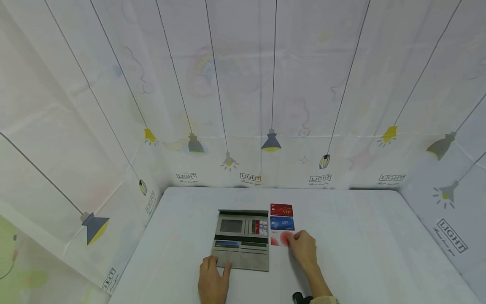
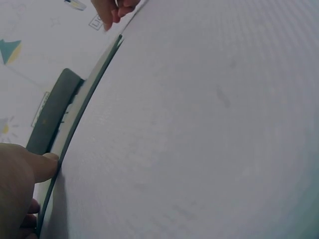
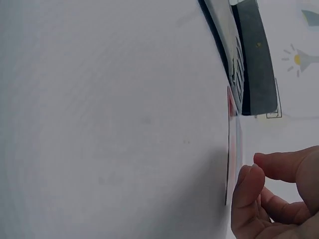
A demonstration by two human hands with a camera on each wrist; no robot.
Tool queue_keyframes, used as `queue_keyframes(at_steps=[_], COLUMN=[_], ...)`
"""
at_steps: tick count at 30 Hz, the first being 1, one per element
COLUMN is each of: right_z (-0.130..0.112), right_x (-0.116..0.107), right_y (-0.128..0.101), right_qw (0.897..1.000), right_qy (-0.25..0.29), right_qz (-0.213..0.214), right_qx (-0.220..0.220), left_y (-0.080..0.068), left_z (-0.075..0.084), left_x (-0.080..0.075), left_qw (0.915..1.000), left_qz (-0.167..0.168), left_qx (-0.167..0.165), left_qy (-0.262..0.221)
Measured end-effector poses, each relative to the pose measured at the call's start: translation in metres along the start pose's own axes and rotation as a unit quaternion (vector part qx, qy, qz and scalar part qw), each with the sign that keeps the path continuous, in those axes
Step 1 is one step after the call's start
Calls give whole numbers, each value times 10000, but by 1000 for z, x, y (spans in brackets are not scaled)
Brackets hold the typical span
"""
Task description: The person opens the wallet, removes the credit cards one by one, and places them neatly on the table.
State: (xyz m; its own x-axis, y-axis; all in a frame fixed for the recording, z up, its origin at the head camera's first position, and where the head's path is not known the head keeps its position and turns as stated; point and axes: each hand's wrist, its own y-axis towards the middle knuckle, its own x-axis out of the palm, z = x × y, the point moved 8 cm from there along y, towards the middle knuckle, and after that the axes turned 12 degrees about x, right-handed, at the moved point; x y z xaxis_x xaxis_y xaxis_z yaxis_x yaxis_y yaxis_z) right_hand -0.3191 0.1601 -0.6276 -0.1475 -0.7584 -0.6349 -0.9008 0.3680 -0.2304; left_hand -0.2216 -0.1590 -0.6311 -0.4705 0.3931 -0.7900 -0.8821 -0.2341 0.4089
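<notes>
An unfolded grey wallet (image 1: 250, 261) lies on the white table with cards in several slots. My left hand (image 1: 213, 280) holds its lower left corner, thumb at the front edge, fingers at the left side. Right of the wallet, three cards form a column: a red VIP card (image 1: 282, 210), a blue VIP card (image 1: 282, 223) and a white card with red circles (image 1: 275, 238). Over the white card's right side is my right hand (image 1: 304, 249), fingers bent. In the right wrist view, thumb and index fingertips come close together; no card shows between them. Whether they touch the card is unclear.
The white table (image 1: 360, 236) extends around the wallet and cards. Behind and beside it hangs a pale curtain (image 1: 235, 84) printed with lamps. A black object (image 1: 300, 298) shows by the right wrist, near a light sleeve (image 1: 324, 300).
</notes>
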Motion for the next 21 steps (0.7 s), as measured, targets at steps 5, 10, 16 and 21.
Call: queue_keyframes(at_steps=[5, 10, 16, 21], right_z=[-12, -27, -40, -52], right_x=[3, 10, 24, 35], right_y=[-3, -8, -12, -16], right_qw=[9998, 9988, 9974, 9950], right_qy=[46, 101, 57, 33], right_qz=[89, 66, -106, -158], right_qx=[-158, -475, -714, -988], left_y=[1, 1, 1, 1], left_z=[1, 1, 1, -1], left_x=[0, 1, 0, 1], left_qw=[9999, 9998, 9998, 9999], left_qz=[-75, -158, -145, -111], left_qx=[-67, -149, -123, -78], left_qy=[-22, -15, -15, -18])
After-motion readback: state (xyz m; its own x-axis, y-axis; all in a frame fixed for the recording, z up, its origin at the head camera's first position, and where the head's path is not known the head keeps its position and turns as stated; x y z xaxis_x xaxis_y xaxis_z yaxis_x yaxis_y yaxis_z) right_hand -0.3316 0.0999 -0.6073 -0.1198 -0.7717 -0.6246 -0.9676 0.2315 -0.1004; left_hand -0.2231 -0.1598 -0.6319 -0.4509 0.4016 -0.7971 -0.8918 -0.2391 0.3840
